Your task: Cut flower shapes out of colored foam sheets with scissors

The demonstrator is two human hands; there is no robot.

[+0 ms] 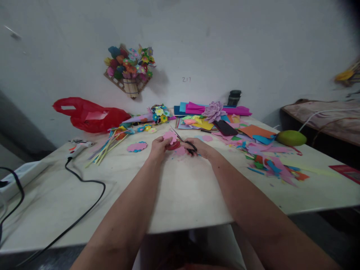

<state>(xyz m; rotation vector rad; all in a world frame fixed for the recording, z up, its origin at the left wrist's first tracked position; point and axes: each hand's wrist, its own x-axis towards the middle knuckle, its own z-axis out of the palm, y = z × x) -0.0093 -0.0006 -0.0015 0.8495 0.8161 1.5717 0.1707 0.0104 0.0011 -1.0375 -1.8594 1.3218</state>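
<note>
Near the middle of the white table, my left hand is closed on a pink scalloped paper piece. A red piece shows just under it, between my hands. My right hand is wrapped round the black handles of a pair of scissors. Their blades point up and left, close to the pink piece. Small pink scraps lie below the hands. To the left rests a pink scalloped disc with blue edging.
A glue gun with a black cable and a white power strip are at left. Behind stand a red bag and paper flowers. A phone, paper scraps and a green fruit lie at right.
</note>
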